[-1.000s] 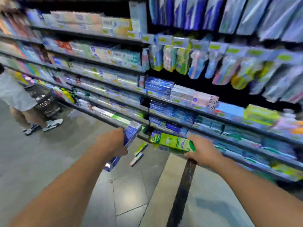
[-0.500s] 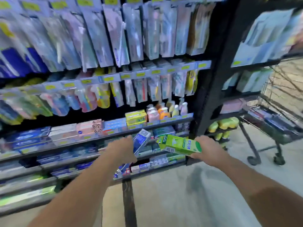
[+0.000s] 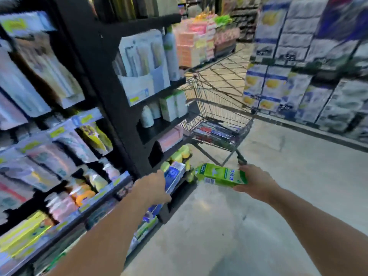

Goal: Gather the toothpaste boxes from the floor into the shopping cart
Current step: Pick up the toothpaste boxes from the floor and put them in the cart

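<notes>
**Boxes in hand, cart ahead**

Swinging round from the shelves, the cart (image 3: 217, 124) now sits ahead of me instead of off at the edge. My left hand (image 3: 152, 189) grasps the blue box (image 3: 174, 177); my right hand (image 3: 253, 181) grasps the green box (image 3: 222, 175), its long axis crosswise to the cart. Right hand looks nearer the cart, which already carries boxes.

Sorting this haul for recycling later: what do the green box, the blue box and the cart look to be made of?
Green box: printed cardboard, probably, slightly glossy, with crisp folded edges and a barcode panel.
Blue box: likely the same coated cardboard; it is blurred and partly hidden by the left hand.
Cart: metal wire, dark and dull-looking, shown by its thin crossed mesh bars.
</notes>
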The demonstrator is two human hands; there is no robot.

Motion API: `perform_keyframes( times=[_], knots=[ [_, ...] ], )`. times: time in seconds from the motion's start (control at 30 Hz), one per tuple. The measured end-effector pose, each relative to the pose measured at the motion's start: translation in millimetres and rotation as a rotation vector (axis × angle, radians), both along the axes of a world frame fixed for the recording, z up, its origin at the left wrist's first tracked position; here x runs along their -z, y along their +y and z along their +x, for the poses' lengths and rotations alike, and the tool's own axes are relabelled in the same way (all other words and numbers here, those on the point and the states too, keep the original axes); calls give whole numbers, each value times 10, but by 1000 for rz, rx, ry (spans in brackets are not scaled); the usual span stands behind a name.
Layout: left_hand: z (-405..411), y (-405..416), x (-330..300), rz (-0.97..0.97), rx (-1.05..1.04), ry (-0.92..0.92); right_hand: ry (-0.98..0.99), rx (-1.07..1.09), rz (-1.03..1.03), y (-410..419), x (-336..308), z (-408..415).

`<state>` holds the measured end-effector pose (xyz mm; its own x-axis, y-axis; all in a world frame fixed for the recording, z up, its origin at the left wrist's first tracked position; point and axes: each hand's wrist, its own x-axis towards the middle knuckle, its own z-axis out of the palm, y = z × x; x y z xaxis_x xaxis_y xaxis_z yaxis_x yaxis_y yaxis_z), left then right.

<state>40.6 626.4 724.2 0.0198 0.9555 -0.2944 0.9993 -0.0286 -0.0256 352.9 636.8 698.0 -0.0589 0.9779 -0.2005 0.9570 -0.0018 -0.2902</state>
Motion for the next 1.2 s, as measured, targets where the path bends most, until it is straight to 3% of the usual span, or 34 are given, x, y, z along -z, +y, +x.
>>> perform_keyframes(
  times=[0.23, 0.63, 0.87, 1.2],
  knots=[
    [982, 1316, 280, -76, 175, -14, -17, 192, -77, 687, 277, 849],
    [2051, 3872, 386, -155, 336, -42, -41, 420, -107, 2646, 367, 1719],
    [2674, 4949, 609, -193, 304, -21, -8, 451, -162, 3732, 644, 2291],
    [3293, 6022, 711, -226, 73, -48, -58, 269, -178, 5539, 766, 2893]
  ],
)
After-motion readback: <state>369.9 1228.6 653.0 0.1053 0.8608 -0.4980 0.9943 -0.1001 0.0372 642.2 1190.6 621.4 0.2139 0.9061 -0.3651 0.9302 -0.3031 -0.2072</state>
